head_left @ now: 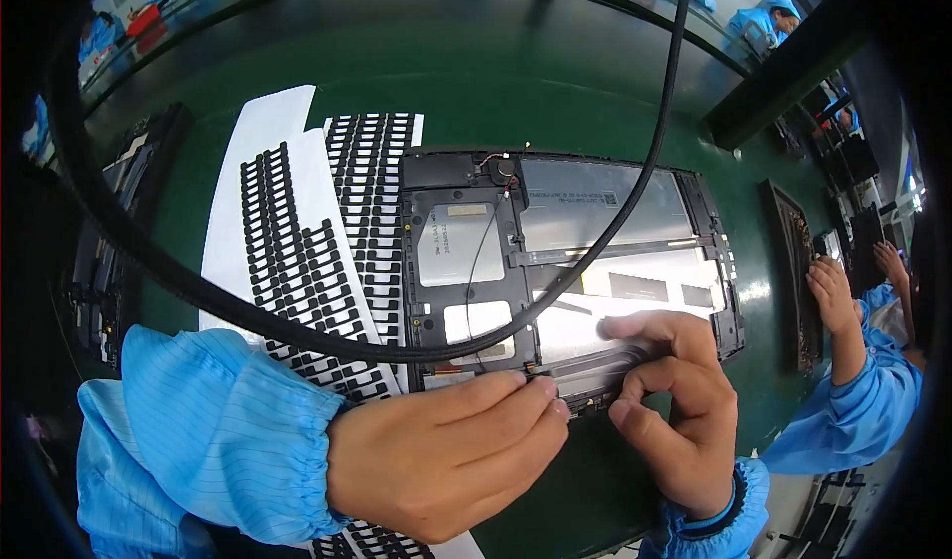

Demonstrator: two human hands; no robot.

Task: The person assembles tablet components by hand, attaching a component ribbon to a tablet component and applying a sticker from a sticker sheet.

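Observation:
An opened tablet-like device (555,232) lies flat on the green belt, showing silver battery panels and a black inner frame. My left hand (446,450) reaches in from the left, its fingertips pressed together on the device's near edge. My right hand (679,400) rests on the near right part of the device, thumb and index finger pinching something small and dark at that edge; what it is cannot be made out. Both hands meet at the same spot on the lower rim.
White backing sheets with rows of small black adhesive pads (317,242) lie left of the device. A thick black cable (635,182) hangs across the view. Another person's hands (843,301) work at the right beside a dark tray (793,261). More dark parts (109,261) sit far left.

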